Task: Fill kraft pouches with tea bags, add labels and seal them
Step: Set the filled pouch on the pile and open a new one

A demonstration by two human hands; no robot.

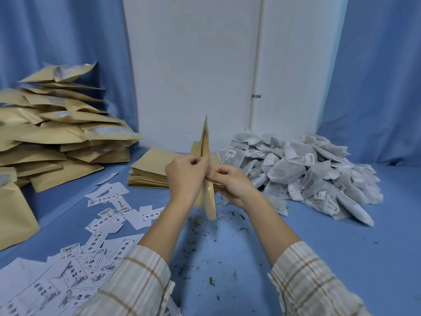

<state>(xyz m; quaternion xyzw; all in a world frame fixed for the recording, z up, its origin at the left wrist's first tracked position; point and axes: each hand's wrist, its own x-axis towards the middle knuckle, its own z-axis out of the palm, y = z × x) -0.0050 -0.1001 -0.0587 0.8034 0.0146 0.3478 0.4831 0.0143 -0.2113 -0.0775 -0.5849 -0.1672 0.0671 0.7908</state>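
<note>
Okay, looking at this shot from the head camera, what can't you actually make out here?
- Inside of the upright tan kraft paper pouch: seen edge-on, with the left hand and right hand covering its middle.
- Printed white paper labels: text too small and blurred.
- Small tags on the white mesh tea bags: too small.

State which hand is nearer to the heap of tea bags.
Right. The right hand pinches the upright kraft pouch on the side facing the heap of tea bags. The left hand grips the pouch's far side, toward the scattered labels.
</note>
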